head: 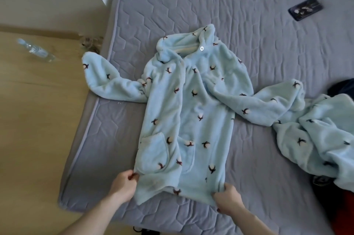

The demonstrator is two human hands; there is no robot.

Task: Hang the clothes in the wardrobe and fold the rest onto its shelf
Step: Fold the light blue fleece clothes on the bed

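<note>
Nearest, at the bottom of the frame: left hand [125, 187] pinching the lower-left hem corner of the top [183, 112], right hand [228, 199] curled round the lower-right corner, both gripping fleece. Spread face-up mid-frame on the mattress [268, 33], collar toward the top, one sleeve [107, 81] hanging off the mattress edge at the left, the other trailing right. Likely a smoothing or first-fold step, with wardrobe and shelf nowhere in view. Risks, as a guess: thick, slippery pile sliding out of a shallow pinch; front panels shifting apart during a lift, since only one button shows at the neck; the overhanging sleeve dragging the body sideways toward the floor. At right, matching fleece [321, 139] bunched up and touching the right sleeve, apt to snag or come along with it. Beyond that, at the right edge, dark cloth [339, 87]. Farther off, a bottle [36, 51] lying on the floor at upper left, and a phone [305, 9] on the mattress at upper right, well apart from the work.
</note>
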